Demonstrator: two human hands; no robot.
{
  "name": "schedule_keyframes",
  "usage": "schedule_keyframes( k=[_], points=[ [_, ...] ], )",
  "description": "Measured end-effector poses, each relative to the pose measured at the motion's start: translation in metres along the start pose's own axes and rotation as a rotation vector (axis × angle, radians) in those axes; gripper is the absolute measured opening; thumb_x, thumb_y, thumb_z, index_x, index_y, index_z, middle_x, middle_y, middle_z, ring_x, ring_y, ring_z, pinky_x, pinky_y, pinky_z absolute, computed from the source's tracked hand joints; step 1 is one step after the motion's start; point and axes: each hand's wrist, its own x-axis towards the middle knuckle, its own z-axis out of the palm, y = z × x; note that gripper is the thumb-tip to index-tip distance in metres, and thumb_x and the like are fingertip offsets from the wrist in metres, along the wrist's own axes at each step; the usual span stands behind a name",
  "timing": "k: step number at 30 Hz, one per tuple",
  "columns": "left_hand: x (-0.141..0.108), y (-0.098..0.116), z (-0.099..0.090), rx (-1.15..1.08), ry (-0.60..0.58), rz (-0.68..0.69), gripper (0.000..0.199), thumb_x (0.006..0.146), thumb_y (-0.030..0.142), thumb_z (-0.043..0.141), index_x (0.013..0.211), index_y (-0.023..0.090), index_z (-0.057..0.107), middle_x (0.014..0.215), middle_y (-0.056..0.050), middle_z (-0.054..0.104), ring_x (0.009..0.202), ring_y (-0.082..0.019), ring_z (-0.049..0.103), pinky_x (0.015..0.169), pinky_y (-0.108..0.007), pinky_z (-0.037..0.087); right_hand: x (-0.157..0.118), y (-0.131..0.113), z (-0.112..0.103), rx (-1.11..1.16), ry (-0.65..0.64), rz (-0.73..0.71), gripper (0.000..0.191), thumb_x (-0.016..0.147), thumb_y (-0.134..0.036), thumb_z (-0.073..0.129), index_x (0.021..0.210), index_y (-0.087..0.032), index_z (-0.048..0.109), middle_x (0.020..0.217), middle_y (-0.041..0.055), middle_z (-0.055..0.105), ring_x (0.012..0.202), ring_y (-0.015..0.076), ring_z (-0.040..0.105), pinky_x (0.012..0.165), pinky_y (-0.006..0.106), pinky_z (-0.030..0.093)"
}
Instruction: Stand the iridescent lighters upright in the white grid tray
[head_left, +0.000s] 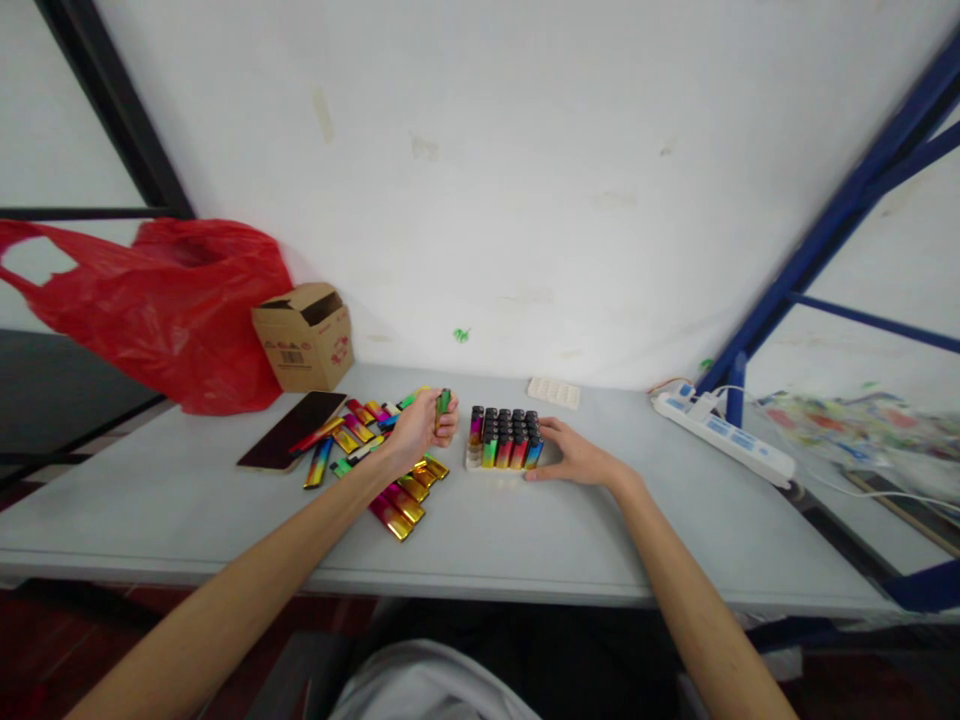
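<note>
Rainbow-coloured shiny lighter [443, 402] sits upright in the left hand [420, 425], fingers wrapped around it, just left of the white tray of lighters [504, 438]. It looks small, light, hard and a bit slippery, so holding it by its long sides seems best. The right hand [574, 457] lies flat and loose, touching the tray on the grey counter [525, 540]. More loose rainbow lighters [397, 500] lie beside it.

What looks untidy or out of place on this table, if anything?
The loose lighters lie scattered at mixed angles beside the left hand, which holds a lighter, unlike the neat upright rows in the tray by the right hand. One overlaps the phone. Nothing looks spilled or broken.
</note>
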Motion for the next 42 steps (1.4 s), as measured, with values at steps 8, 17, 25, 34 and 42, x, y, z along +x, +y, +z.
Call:
schedule_keyframes(
  k=[8,17,25,34,42],
  points=[
    [-0.005,0.0,0.007,-0.041,-0.118,0.069,0.023,0.088,0.043,0.052,0.09,0.02,0.054,0.066,0.0,0.051,0.054,-0.015,0.046,0.047,-0.024,0.036,0.0,-0.002,0.0,-0.002,0.0,-0.006,0.083,0.072,-0.065,0.079,0.139,-0.02,0.058,0.144,0.0142,0.05,0.135,0.0329,0.048,0.121,0.05,0.034],
    [0.0,-0.006,0.001,0.438,-0.026,0.258,0.031,0.084,0.042,0.073,0.098,0.015,0.073,0.104,-0.01,0.073,0.097,-0.022,0.064,0.079,-0.03,0.05,0.001,-0.002,-0.001,-0.001,0.004,-0.007,0.083,0.073,-0.064,0.079,0.139,-0.02,0.058,0.144,0.0144,0.051,0.134,0.0336,0.049,0.12,0.051,0.035],
    [0.004,-0.009,-0.007,1.007,-0.067,0.543,0.03,0.088,0.036,0.067,0.111,0.019,0.076,0.11,-0.011,0.073,0.099,-0.024,0.066,0.087,-0.037,0.054,0.001,-0.001,-0.001,-0.003,0.002,0.001,0.083,0.072,-0.064,0.08,0.14,-0.02,0.057,0.145,0.0144,0.05,0.135,0.034,0.049,0.12,0.052,0.034],
    [-0.005,0.004,-0.003,1.238,-0.165,0.629,0.029,0.095,0.03,0.058,0.118,0.024,0.073,0.111,-0.009,0.073,0.101,-0.023,0.065,0.094,-0.038,0.047,0.0,-0.002,-0.001,-0.009,0.006,0.002,0.083,0.071,-0.065,0.08,0.138,-0.02,0.059,0.143,0.0146,0.051,0.134,0.0342,0.05,0.12,0.051,0.035],
    [-0.01,0.009,-0.009,1.027,-0.064,0.478,0.045,0.085,0.036,0.072,0.129,0.027,0.067,0.092,-0.003,0.075,0.084,-0.022,0.068,0.084,-0.032,0.05,0.001,-0.003,-0.002,-0.011,0.0,-0.002,0.083,0.072,-0.064,0.08,0.139,-0.02,0.058,0.145,0.0143,0.051,0.134,0.0334,0.049,0.12,0.051,0.036]
  ],
)
